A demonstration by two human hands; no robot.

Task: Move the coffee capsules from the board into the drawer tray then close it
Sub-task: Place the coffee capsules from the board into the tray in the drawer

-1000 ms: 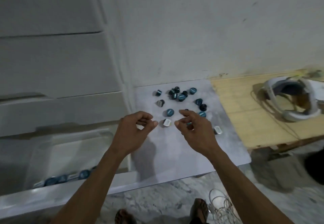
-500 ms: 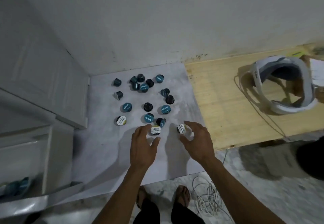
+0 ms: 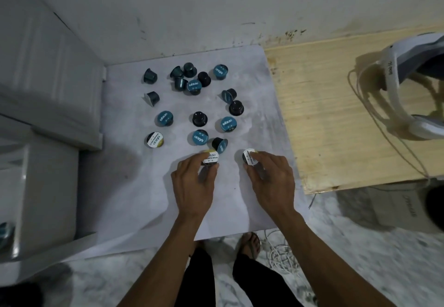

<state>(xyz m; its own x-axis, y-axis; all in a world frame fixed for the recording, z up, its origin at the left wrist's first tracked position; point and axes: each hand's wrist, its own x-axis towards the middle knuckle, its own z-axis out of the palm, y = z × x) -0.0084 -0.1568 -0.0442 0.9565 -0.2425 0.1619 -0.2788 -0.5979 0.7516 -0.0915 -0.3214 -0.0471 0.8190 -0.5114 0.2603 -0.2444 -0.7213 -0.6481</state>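
1. My left hand point(image 3: 194, 181) pinches a white-lidded capsule point(image 3: 210, 159) between thumb and fingers at the near edge of the cluster on the grey board point(image 3: 134, 186).
2. My right hand point(image 3: 270, 179) grips a second white-lidded capsule point(image 3: 249, 157), tilted on its side, fingers curled round it; it sits just right of the first, a small gap between them.
3. The other coffee capsules point(image 3: 194, 107) lie scattered over the far half of the board: teal-lidded ones face up, dark ones upside down or tipped over, and one more white-and-yellow lid point(image 3: 155, 139) toward the left.
4. A tipped teal capsule point(image 3: 219, 144) lies just beyond my left fingertips, near the one I hold.
5. The white drawer unit point(image 3: 48, 90) stands to the left of the board; its open drawer tray point(image 3: 28, 201) juts out at lower left, with something teal point(image 3: 4, 232) just visible at the frame edge.
6. To the right, a wooden board point(image 3: 324, 114) butts against the grey one and carries a white headset point(image 3: 408, 85) with a cable.
7. White cable coils point(image 3: 283, 254) lie on the floor by my feet.
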